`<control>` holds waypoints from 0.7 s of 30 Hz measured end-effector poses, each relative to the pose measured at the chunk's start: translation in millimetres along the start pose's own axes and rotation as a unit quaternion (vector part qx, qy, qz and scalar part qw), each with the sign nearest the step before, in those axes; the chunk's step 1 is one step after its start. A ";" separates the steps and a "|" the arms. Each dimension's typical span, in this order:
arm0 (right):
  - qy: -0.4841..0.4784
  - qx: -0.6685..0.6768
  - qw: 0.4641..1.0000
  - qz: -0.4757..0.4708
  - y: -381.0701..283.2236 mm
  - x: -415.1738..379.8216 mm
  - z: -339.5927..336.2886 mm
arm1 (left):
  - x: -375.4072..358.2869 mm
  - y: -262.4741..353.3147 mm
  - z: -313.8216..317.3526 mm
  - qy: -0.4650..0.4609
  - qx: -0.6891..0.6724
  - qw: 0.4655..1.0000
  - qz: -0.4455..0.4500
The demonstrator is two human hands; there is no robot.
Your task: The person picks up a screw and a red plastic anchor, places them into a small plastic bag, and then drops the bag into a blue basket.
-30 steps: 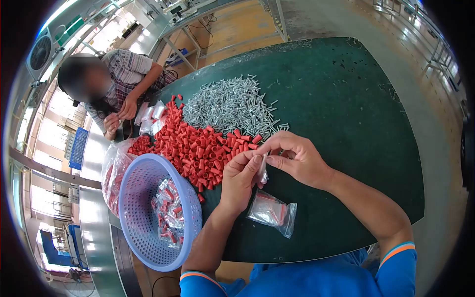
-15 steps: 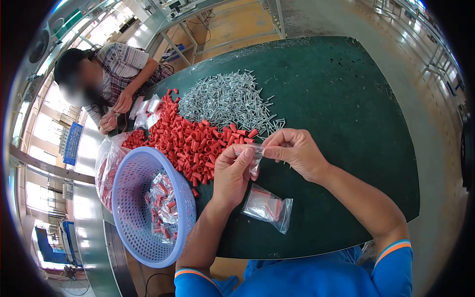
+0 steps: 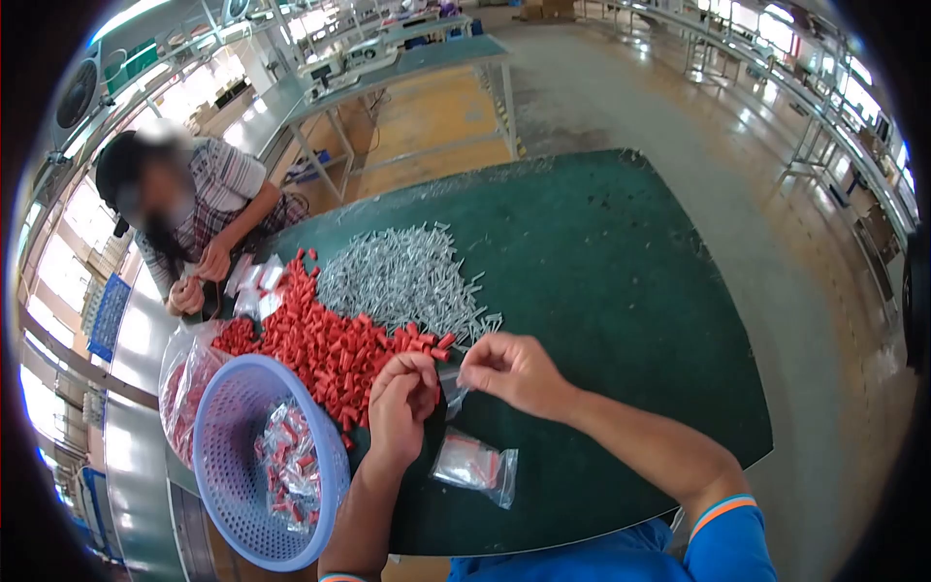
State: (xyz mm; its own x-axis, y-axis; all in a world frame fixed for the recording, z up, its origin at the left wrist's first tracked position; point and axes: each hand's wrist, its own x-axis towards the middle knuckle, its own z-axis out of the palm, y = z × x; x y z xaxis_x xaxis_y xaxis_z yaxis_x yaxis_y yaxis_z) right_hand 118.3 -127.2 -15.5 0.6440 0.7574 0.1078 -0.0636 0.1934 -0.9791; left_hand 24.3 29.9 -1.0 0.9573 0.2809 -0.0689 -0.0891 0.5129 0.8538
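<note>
My right hand [image 3: 519,375] pinches a small clear plastic bag [image 3: 453,393], which hangs from its fingertips above the green table [image 3: 601,281]. My left hand [image 3: 400,405] is just left of that bag, its fingers curled inward; whatever they may hold is hidden. Close beyond both hands lies a heap of red plastic caps [image 3: 330,354], and behind it a pile of silver screws [image 3: 398,276]. Nearer to me on the table rests a larger clear bag [image 3: 473,464] with red-edged contents.
At my left stands a blue perforated basket [image 3: 218,495] containing several filled bags [image 3: 291,470]. Beside it is a big clear sack [image 3: 184,373] of red caps. Another person [image 3: 199,204] works at the table's far left corner, near more small bags [image 3: 257,286].
My hands have moved apart; the small bag is now at my right fingertips and out of my left fingers. The whole view has tilted up, so everything sits lower and further left.
</note>
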 end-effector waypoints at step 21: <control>0.037 -0.043 0.997 -0.048 -9.7 -4.2 11.0 | -4.3 -1.9 12.1 -0.008 0.471 0.855 0.218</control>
State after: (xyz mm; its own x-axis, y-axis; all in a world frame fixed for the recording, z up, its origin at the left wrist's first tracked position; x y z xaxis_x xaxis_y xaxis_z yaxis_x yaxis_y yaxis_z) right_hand 107.9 -125.4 -4.6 0.6980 0.6896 0.1928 0.0648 0.2073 -0.9761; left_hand 23.7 18.0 3.9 0.8934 0.2647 0.3631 -0.1850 -0.5198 0.8340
